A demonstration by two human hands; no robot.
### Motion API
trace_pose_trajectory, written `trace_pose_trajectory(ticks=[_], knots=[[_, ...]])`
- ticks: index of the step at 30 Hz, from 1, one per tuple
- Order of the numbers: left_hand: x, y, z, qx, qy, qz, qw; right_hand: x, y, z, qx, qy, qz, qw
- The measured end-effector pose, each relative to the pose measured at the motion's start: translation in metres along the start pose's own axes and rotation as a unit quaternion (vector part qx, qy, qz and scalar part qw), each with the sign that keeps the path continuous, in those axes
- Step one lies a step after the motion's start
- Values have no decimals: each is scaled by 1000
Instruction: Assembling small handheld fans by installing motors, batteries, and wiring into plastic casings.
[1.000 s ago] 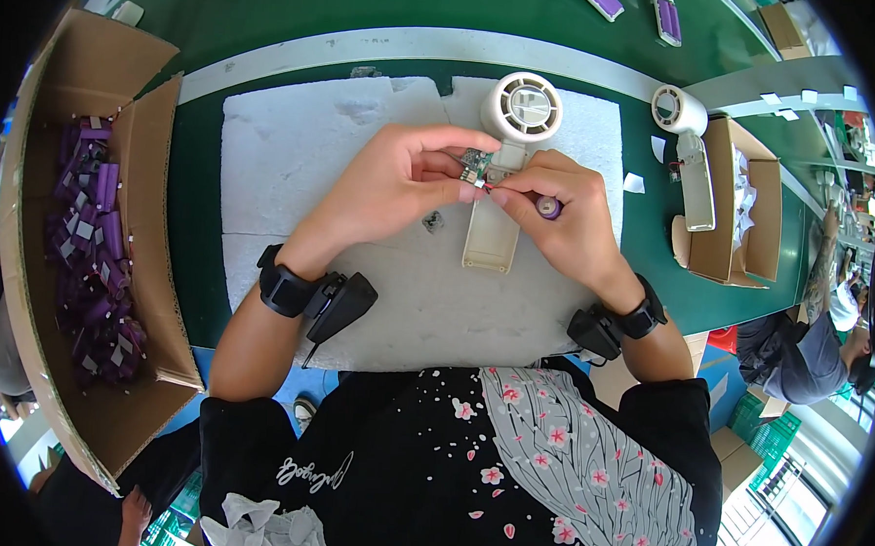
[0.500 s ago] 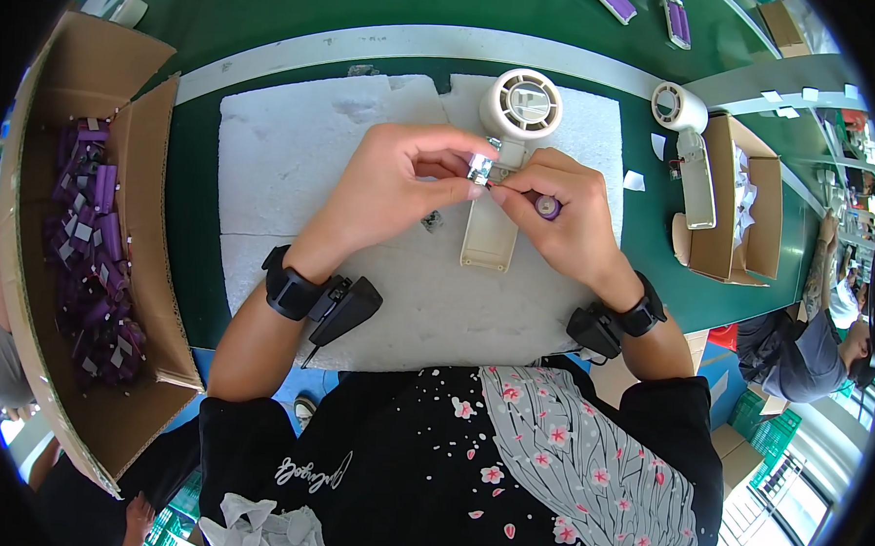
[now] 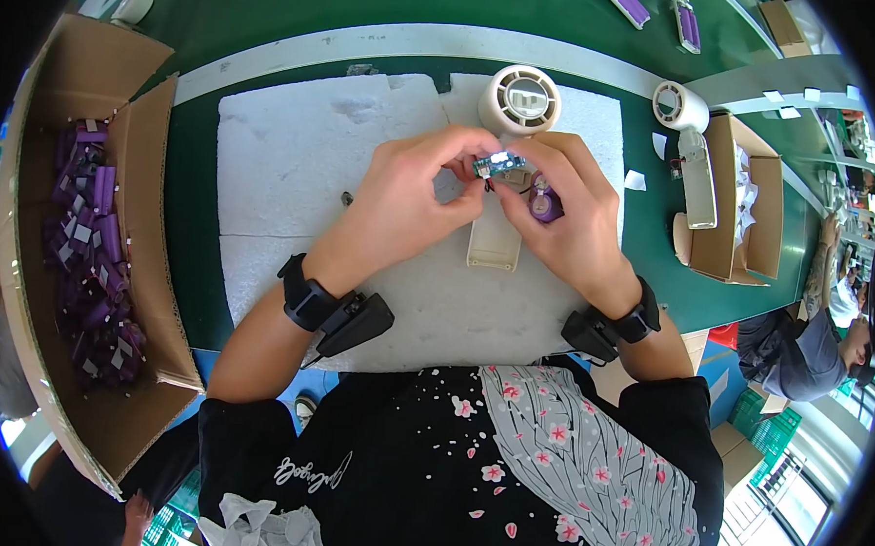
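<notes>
My left hand (image 3: 407, 189) pinches a small green circuit board (image 3: 501, 165) between thumb and fingers. My right hand (image 3: 575, 206) curls around a purple cylindrical battery (image 3: 546, 204), and its fingertips reach to the board's right end. Thin wires show between the board and the battery. Just below both hands lies a cream handheld-fan body: its round fan head (image 3: 521, 101) is beyond the fingers and its hollow handle shell (image 3: 493, 246) nearer to me. My hands cover the middle of that body.
White foam sheet (image 3: 286, 159) lies under the work, with a small dark part (image 3: 347, 199) on it. On the left stands a carton (image 3: 146, 251) of purple batteries (image 3: 92, 248). Another fan (image 3: 696, 167) and a carton (image 3: 767, 219) with white pieces are at right. A person (image 3: 805, 348) sits far right.
The circuit board has turned from upright to lying nearly crosswise, its face now showing. My left hand has shifted right, and my right fingers have risen to the board.
</notes>
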State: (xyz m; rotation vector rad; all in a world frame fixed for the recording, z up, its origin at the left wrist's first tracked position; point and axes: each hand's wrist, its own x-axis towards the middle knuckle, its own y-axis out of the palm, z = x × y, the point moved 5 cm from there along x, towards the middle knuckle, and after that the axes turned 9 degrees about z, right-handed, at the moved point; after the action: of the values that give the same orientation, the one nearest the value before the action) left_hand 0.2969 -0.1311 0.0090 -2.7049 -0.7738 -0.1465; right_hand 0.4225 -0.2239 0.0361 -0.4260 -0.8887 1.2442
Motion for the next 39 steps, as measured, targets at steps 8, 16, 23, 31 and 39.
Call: trace_pose_trajectory(ticks=[8,16,23,31,39], knots=[[-2,-1,10,-31,12,-17,999,0,0,-4,1,21,2,1000],[-2,-4,3,33,21,-20,999,1,-1,-5,-9,20,-6,1000],[-1,-2,1,81,42,-20,996,0,0,-6,-10,29,-12,999],[-1,-2,-1,104,47,-24,993,1,0,-4,-27,31,-29,999],[-1,8,7,-31,14,-5,999,2,-2,-5,25,93,-7,995]])
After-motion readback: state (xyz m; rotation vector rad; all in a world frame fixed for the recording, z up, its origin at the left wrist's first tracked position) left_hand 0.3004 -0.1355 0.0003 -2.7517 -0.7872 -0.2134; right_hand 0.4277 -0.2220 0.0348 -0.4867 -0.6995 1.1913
